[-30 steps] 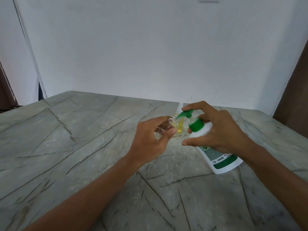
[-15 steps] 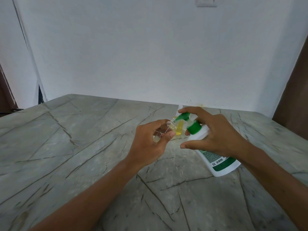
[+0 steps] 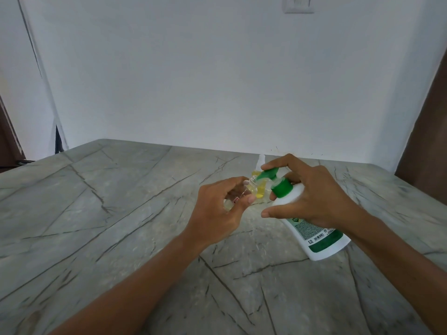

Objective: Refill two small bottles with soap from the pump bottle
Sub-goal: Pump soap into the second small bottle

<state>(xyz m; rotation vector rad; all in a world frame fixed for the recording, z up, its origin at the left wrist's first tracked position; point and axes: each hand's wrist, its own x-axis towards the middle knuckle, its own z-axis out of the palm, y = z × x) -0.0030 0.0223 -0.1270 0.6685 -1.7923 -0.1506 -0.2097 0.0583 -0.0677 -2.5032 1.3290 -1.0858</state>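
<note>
My left hand [image 3: 217, 209] grips a small clear bottle [image 3: 238, 193], tilted with its open neck against the green pump nozzle [image 3: 267, 174]. My right hand [image 3: 307, 199] holds the white pump bottle [image 3: 312, 234], which leans to the left with its base on the marble table [image 3: 96, 226]; my index finger rests on the pump head. Just behind the nozzle stands a second small bottle [image 3: 260, 191] with yellow liquid in it, and its white cap [image 3: 260, 160] shows above. My fingers hide most of the bottle I hold.
The table ends at a white wall [image 3: 217, 81] close behind the bottles. A dark gap shows at the far left corner and a brown door or panel [image 3: 428, 131] stands at the right. A wall switch [image 3: 298, 4] is high up.
The view has tilted upward slightly, so the hands sit lower in the frame. Both hands keep the same hold, with the nozzle still at the small bottle's neck.
</note>
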